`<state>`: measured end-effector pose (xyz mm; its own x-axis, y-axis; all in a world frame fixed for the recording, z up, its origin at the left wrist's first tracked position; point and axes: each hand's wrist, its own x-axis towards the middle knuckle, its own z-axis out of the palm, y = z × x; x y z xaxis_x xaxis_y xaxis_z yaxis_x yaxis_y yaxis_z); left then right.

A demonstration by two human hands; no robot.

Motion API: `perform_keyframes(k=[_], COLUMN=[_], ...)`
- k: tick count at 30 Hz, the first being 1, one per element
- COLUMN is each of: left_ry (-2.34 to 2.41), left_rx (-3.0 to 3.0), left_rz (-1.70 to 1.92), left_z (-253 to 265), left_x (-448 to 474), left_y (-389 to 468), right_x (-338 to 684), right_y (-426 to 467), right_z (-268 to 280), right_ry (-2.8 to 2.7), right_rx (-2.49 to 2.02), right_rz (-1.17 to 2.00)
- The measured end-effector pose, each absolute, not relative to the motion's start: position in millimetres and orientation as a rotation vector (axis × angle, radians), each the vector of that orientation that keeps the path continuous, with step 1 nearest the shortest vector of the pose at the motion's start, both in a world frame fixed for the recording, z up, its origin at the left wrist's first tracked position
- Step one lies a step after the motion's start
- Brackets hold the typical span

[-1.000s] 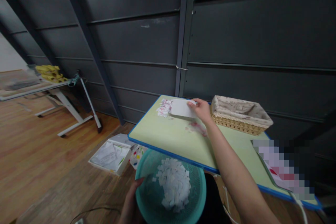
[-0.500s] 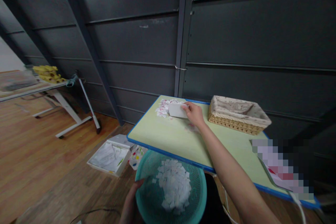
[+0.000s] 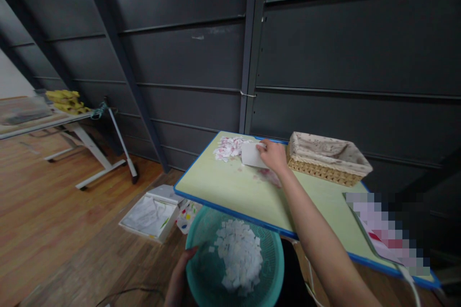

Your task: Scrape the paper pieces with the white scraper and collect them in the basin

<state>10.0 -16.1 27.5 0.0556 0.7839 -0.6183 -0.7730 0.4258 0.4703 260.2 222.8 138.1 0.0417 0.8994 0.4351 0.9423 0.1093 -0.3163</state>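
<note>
My right hand (image 3: 274,154) pinches a flat white card (image 3: 251,154) by its right end, with its lower edge at the light green tabletop (image 3: 212,182). Just left of the card lies a heap of small white and pinkish paper pieces (image 3: 226,147). A reddish smear (image 3: 269,176) marks the surface below the hand. With my left hand (image 3: 182,266) I grip the left rim of a teal plastic basket (image 3: 279,268); the thumb shows over the rim and the other fingers are hidden. Many white paper pieces (image 3: 241,256) lie inside, below the table's front edge.
A woven basket with a cloth lining (image 3: 327,172) stands at the table's back right. A pixelated flat item (image 3: 385,235) lies on the right corner. An open white box (image 3: 149,216) is on the floor at left. Beyond it stands another table (image 3: 82,117) with yellow things (image 3: 66,100).
My right hand has drawn the card a little to the right, off the front of the paper heap, uncovering more of it. My left hand and the teal basket stay put.
</note>
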Motion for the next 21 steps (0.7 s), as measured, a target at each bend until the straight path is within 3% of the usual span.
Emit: perform_keyframes(k=[10, 21], left_ry=[1.041, 1.075], left_rx=[0.053, 0.012], left_rz=[1.222, 1.250], left_z=[37, 41], left_x=[14, 17], left_y=[-12, -9], right_x=[267, 254], right_y=[215, 214], right_z=[153, 140], right_ry=[-1.916, -2.071], right_rx=[-1.787, -1.181], right_rz=[-0.118, 0.841])
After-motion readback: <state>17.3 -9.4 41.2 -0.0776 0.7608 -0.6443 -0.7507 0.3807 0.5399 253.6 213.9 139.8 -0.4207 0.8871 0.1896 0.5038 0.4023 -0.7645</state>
